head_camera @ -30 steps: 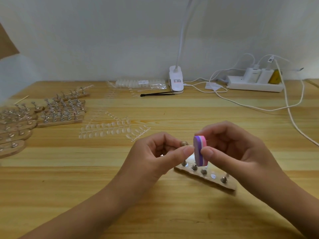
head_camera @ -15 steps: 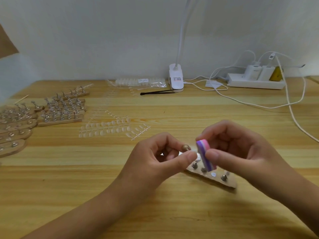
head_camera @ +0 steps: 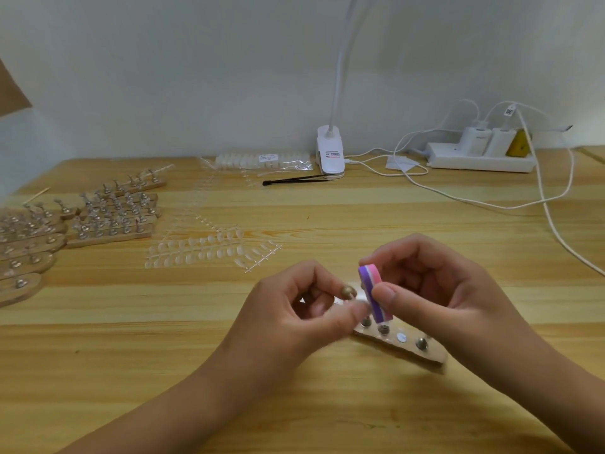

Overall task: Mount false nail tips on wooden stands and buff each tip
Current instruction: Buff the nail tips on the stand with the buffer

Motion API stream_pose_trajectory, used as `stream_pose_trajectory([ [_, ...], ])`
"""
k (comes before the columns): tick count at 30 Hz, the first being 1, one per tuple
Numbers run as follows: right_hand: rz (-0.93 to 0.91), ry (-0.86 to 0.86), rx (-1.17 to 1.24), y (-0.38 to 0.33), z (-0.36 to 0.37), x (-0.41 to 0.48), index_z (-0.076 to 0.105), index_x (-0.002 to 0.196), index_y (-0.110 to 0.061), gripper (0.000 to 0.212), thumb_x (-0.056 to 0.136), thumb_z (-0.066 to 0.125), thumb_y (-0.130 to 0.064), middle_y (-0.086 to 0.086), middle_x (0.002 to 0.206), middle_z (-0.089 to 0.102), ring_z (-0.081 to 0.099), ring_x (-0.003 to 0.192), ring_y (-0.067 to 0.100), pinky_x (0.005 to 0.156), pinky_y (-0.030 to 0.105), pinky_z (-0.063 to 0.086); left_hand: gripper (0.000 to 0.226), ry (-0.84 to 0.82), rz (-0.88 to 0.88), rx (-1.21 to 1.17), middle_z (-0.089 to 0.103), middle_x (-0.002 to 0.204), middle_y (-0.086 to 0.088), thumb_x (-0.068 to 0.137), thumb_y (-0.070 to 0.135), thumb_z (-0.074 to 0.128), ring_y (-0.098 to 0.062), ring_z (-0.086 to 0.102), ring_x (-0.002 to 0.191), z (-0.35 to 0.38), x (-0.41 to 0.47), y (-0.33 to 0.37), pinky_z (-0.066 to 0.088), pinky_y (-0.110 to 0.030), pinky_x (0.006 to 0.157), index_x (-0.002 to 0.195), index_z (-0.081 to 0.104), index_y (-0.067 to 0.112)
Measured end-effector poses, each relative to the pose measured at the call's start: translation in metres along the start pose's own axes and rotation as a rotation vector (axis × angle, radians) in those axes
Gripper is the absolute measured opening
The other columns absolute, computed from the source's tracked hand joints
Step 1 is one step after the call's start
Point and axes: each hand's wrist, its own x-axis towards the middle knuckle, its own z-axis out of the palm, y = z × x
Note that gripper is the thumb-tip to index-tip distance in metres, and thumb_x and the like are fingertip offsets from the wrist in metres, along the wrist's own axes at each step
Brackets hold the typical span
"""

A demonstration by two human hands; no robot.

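My left hand (head_camera: 294, 309) pinches a small metal stand peg (head_camera: 348, 290) with a clear nail tip on it, held just above the table. My right hand (head_camera: 435, 296) grips a pink, white and purple buffer block (head_camera: 373, 291) between thumb and fingers, its face against the tip. Under both hands lies a wooden stand (head_camera: 401, 344) with metal pegs and one bare round magnet spot. Strips of clear nail tips (head_camera: 203, 249) lie on the table to the left of the hands.
Several wooden stands with mounted tips (head_camera: 111, 217) crowd the left edge. At the back are a bag of nail tips (head_camera: 265, 158), black tweezers (head_camera: 294, 181), a white clip lamp (head_camera: 330, 152), and a power strip (head_camera: 481, 157) whose white cables trail down the right side.
The buffer block has tilted and slid down slightly against the tip, then back up a little. My left hand has stayed in place holding the peg.
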Motion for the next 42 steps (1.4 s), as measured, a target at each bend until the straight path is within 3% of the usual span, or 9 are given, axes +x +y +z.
stream_pose_trajectory([
  [15,-0.003,-0.010,0.008,-0.0016,-0.0015,-0.0024,0.072,0.094,-0.021,0.019,0.077,0.074,-0.030,0.005,0.088,0.073,0.069,0.075,0.016,0.067,0.025,0.057,0.027,0.016,0.005,-0.013,0.044,0.056,0.012,0.061,0.050,0.076,-0.006,0.040,0.052,0.0052,-0.0006,0.0019,0.036,-0.017,0.051,0.073,0.070,0.026],
  [21,-0.020,-0.002,0.005,-0.0025,0.0006,-0.0024,0.070,0.093,-0.018,0.017,0.079,0.079,-0.023,0.004,0.082,0.072,0.067,0.069,0.012,0.065,0.021,0.054,0.030,0.040,-0.014,-0.048,0.043,0.057,0.009,0.061,0.051,0.076,-0.006,0.040,0.052,0.0033,0.0010,0.0021,0.035,-0.015,0.050,0.073,0.070,0.025],
  [25,0.010,0.047,0.013,-0.0011,0.0006,-0.0013,0.071,0.091,-0.021,0.016,0.076,0.073,-0.026,0.000,0.078,0.072,0.067,0.069,0.011,0.063,0.028,0.055,0.024,-0.002,-0.003,-0.033,0.042,0.055,0.014,0.060,0.048,0.078,-0.005,0.039,0.051,0.0082,-0.0038,0.0031,0.035,-0.015,0.050,0.073,0.070,0.029],
  [32,-0.025,0.047,0.058,-0.0015,0.0006,-0.0004,0.072,0.091,-0.021,0.018,0.074,0.074,-0.026,-0.002,0.079,0.072,0.068,0.070,0.007,0.064,0.018,0.054,0.024,-0.016,-0.008,-0.054,0.043,0.056,0.013,0.062,0.047,0.078,-0.006,0.040,0.052,0.0096,-0.0038,0.0037,0.037,-0.015,0.051,0.073,0.070,0.028],
  [38,-0.028,0.024,0.061,-0.0019,0.0022,-0.0020,0.071,0.093,-0.020,0.020,0.076,0.080,-0.025,0.003,0.080,0.073,0.069,0.070,0.011,0.063,0.022,0.055,0.025,0.007,-0.030,-0.147,0.042,0.063,-0.007,0.064,0.046,0.075,-0.002,0.042,0.049,0.0053,0.0005,0.0066,0.037,-0.011,0.050,0.071,0.070,0.023],
  [42,-0.045,0.101,0.086,0.0023,0.0045,-0.0014,0.072,0.092,-0.018,0.015,0.077,0.074,-0.020,0.002,0.082,0.074,0.070,0.073,0.011,0.066,0.019,0.055,0.021,-0.022,-0.053,-0.187,0.044,0.060,-0.001,0.063,0.043,0.077,0.001,0.046,0.048,0.0077,-0.0011,0.0070,0.039,-0.010,0.050,0.071,0.071,0.024],
])
